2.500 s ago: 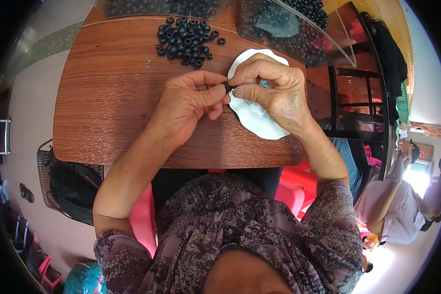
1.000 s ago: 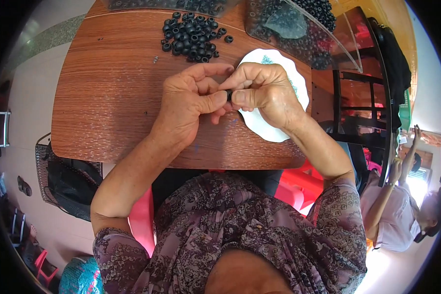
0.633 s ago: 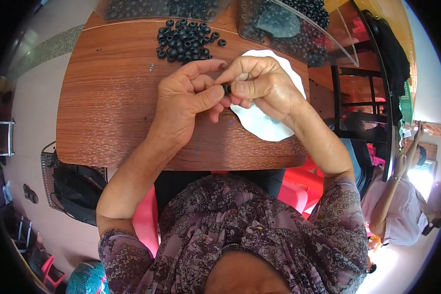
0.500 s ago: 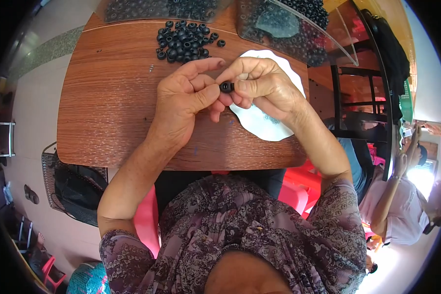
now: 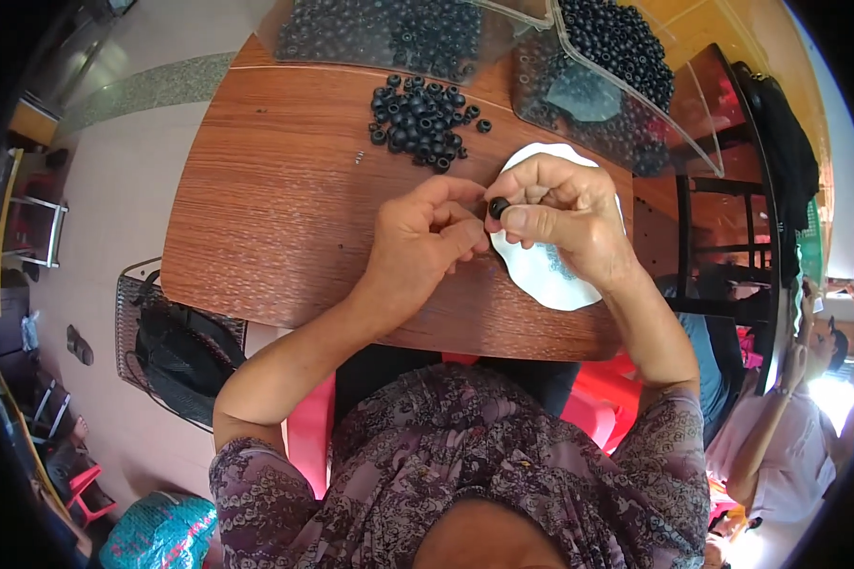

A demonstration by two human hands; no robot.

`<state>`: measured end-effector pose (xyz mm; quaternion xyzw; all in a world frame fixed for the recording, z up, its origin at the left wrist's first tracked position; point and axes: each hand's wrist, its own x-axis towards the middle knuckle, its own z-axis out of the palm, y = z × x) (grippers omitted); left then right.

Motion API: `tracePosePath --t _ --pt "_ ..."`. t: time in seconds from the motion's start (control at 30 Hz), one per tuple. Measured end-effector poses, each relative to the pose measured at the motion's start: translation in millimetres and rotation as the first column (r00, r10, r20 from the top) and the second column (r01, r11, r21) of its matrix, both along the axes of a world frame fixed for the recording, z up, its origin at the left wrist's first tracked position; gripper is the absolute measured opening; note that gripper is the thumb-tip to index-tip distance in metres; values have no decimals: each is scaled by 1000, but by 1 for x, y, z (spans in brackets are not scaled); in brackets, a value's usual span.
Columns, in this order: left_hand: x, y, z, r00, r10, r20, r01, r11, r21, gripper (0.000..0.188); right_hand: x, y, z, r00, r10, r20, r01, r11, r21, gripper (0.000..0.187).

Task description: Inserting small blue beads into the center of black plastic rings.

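Note:
A small round black bead [image 5: 498, 208] with a hole is pinched between the thumb and fingers of my right hand [image 5: 579, 220], over the edge of a white wavy-rimmed plate [image 5: 536, 281]. Close beside it, my left hand [image 5: 416, 242] has its thumb and fingertips pressed together; what they hold, if anything, is too small to make out. Tiny pale bits [image 5: 558, 263] lie on the plate, partly covered by my right hand and wrist. Beyond my hands, a loose pile of similar black beads [image 5: 419, 121] rests on the brown wooden table [image 5: 266, 190].
Two clear plastic bins of black beads stand at the far edge, one left [image 5: 380, 38] and one right [image 5: 588, 104]. Small metallic bits [image 5: 359, 157] lie left of the pile. A black mesh basket [image 5: 185, 351] is beside the table at left; another person [image 5: 778, 427] is at right.
The whole view has shifted, so the table and bins appear lower and further right. My left thumb has drawn slightly away from the bead, which stays in my right fingers.

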<state>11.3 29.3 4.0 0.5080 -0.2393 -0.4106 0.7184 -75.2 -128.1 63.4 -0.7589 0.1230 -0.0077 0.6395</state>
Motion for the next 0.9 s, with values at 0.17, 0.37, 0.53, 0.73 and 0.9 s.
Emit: tracePosePath --t 0.17,0.37,0.53,0.73,0.9 --pt "24 16 -4 925 199 323 -239 967 89 19 9 2 33 981 -114 157 132 986 -104 19" --pt "53 10 -3 798 234 555 -352 929 114 16 57 -9 91 894 -227 386 360 878 -317 8" --pt "52 -15 -3 535 193 823 -330 944 -7 17 130 -55 126 806 115 580 465 484 -742 19" --pt "53 -24 -6 459 199 866 -364 931 -22 17 217 -82 108 761 8 649 628 239 -740 29" --pt "58 -22 -19 520 261 813 -412 911 -29 17 140 -40 90 697 250 672 610 286 -740 22"
